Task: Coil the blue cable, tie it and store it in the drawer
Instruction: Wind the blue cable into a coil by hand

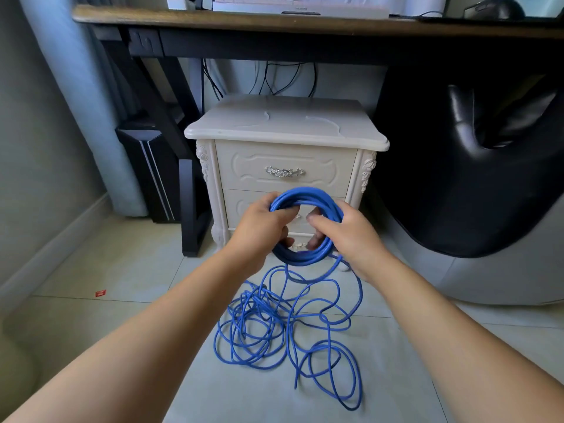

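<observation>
Two bare hands hold a half-wound blue cable (305,195) up in front of a cream nightstand (287,123). The left hand (262,221) grips the left side of the coil, its fingers (285,213) curled round the bundled turns. The right hand (351,236) grips the right side, thumb over the top of the strands and fingers wrapped through the loop from behind. Between the two sets of fingers the finished turns form a round ring, held upright and facing the camera. From the ring's lower edge, just below the right fingers, the unwound rest of the cable drops to the tiled floor (122,270) and spreads in a loose tangle (274,325) beneath both forearms, nearer the camera than the fingers. Just above and beyond the fingers, the top drawer (320,160) is closed, its silver handle (284,171) centred on the front. A lower drawer front sits directly behind the coil, mostly hidden by the hands. Thin pale strips (326,123) lie on the nightstand's top, farther back. A wooden desk (213,18) runs above, a black chair (473,178) stands to the right of the right hand, a dark tower (152,169) to the left of the left hand, and a red scrap (100,293) lies on the floor far left.
</observation>
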Tool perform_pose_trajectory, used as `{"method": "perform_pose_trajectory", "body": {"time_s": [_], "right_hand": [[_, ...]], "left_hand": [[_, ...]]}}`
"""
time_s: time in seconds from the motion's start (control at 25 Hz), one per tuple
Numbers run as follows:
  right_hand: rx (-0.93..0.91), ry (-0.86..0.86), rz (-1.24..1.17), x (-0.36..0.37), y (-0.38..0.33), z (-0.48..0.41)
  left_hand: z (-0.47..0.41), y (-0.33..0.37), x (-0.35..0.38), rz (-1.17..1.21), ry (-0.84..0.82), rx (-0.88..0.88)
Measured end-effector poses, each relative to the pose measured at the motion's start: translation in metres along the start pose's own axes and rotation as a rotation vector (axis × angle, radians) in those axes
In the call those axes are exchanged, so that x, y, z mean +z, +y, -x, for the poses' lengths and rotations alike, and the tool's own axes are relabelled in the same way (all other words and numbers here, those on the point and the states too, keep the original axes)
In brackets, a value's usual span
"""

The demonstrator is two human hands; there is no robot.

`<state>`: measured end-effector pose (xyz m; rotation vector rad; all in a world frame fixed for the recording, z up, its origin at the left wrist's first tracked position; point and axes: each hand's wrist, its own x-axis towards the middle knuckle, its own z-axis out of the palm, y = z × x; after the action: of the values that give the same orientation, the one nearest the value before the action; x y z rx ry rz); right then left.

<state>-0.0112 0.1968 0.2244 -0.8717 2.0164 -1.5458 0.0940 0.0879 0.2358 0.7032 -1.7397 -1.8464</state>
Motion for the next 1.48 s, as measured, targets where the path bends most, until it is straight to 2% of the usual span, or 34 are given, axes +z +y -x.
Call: {"method": "perform_pose_trajectory", "body": {"time_s": [0.16,0.24,0.32,0.44,0.56,0.68,0.8,0.88,1.0,1.12,1.24,1.36,1.48], "right_hand": [[0.169,0.066,-0.571,0.028,0.005,0.006],[0.225,0.096,-0.696,0.03,0.005,0.005],[0.231,0.149,-0.703,0.025,0.003,0.003],[0.163,0.186,-0.506,0.016,-0.001,0.001],[0.018,0.174,-0.022,0.011,-0.009,0.004],[-0.175,0.048,0.428,0.007,-0.019,0.011],[-0.251,0.034,0.547,0.007,-0.02,0.009],[-0.214,0.07,0.394,0.007,-0.019,0.007],[-0.092,0.057,0.028,0.005,-0.014,0.004],[-0.006,0.038,-0.281,0.009,-0.004,0.003],[0.057,0.032,-0.477,0.024,0.005,0.005],[0.121,0.104,-0.594,0.033,0.008,0.006],[0.149,0.232,-0.491,0.024,0.01,-0.001]], "left_hand": [[-0.001,-0.001,0.007,0.244,0.111,-0.073],[0.004,-0.003,0.009,0.238,0.08,-0.097],[0.007,-0.004,0.01,0.099,0.065,-0.063],[0.006,-0.001,0.003,-0.165,0.067,0.037],[0.008,0.006,-0.005,-0.406,0.046,0.182],[0.012,0.009,-0.005,-0.656,-0.053,0.314],[0.009,0.008,-0.003,-0.719,-0.06,0.334],[0.007,0.008,0.0,-0.649,-0.028,0.312],[0.007,0.008,0.004,-0.462,0.045,0.196],[0.001,0.007,0.003,-0.101,0.163,0.032],[0.0,0.003,0.006,0.198,0.247,-0.116],[0.004,-0.004,0.009,0.241,0.216,-0.177],[0.006,-0.004,0.006,0.074,0.076,-0.149]]}}
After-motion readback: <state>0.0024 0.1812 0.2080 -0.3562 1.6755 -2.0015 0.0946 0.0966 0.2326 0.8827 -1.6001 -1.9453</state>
